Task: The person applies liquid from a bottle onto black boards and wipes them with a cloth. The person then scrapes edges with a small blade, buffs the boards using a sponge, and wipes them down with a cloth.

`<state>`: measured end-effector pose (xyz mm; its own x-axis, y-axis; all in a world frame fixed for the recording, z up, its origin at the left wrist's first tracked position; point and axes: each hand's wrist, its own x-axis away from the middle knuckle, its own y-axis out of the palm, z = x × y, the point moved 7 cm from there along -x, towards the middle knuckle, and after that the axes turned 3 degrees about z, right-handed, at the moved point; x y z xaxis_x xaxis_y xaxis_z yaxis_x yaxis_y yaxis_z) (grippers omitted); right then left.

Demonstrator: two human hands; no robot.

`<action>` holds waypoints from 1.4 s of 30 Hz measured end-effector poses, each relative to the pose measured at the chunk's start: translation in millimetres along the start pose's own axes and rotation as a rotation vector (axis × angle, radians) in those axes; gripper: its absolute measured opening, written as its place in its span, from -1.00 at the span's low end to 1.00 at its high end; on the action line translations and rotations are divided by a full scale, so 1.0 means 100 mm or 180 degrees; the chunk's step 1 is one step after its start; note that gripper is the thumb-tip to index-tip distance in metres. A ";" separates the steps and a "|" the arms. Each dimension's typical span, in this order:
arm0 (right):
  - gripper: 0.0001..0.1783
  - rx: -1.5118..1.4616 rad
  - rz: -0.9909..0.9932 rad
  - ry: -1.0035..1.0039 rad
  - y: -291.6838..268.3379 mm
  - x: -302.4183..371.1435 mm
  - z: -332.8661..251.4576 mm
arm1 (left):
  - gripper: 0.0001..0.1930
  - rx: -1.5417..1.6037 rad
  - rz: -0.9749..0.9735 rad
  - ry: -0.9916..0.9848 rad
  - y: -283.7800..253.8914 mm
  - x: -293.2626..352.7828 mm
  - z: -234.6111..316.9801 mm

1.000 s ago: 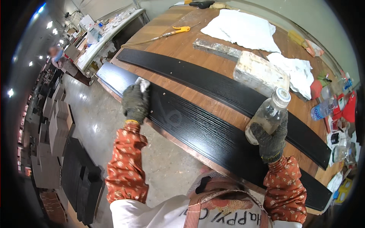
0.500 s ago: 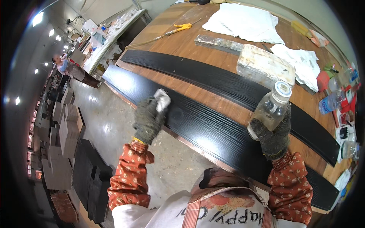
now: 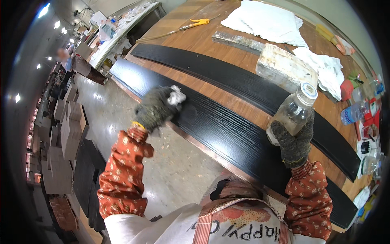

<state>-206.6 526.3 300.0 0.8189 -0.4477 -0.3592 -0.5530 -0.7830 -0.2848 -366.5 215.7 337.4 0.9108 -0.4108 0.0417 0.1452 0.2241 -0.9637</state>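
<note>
A grey knitted glove covers my left hand [image 3: 155,108], which is closed round a crumpled white cloth [image 3: 176,95]. The cloth presses on or hovers just over the nearer black wood-grained panel [image 3: 219,129]; I cannot tell which. My right hand [image 3: 295,140], gloved alike, grips a clear bottle [image 3: 289,114] with a white lid, held upright above the panels. Behind lies a second black panel [image 3: 211,72], roughly parallel to the first. Both rest on a brown wooden table [image 3: 239,118].
White cloths [image 3: 266,22] lie at the back beside a stained whitish block [image 3: 286,67] and a long wrapped bar [image 3: 237,42]. A yellow-handled air gun [image 3: 200,21] sits far left. Plastic bottles [image 3: 354,112] crowd the right edge. Another person [image 3: 75,65] stands beyond, near stacked boards [image 3: 73,130].
My left hand has turned, its wrist swinging left and its knuckles rising, with the cloth shifting slightly right. The right hand and bottle have barely moved. The view has shifted a little.
</note>
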 end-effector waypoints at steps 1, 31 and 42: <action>-0.11 -0.0050 -0.0035 0.0053 0.01 0.00 -0.01 | -0.56 -0.0230 0.0062 0.0090 -0.09 -0.02 0.03; -0.41 -0.2034 -0.0672 -0.0140 0.10 0.01 0.09 | -0.48 0.0583 0.1144 0.2228 0.57 0.48 1.26; -0.47 -0.0006 -0.0313 -0.0565 0.12 0.05 -0.26 | -0.64 0.0559 0.0761 0.1118 0.71 0.04 0.38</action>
<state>-205.1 503.9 317.6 0.8290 -0.2859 -0.4808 -0.4711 -0.8201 -0.3247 -338.2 263.6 278.8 0.7447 -0.5974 -0.2975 0.0378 0.4829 -0.8749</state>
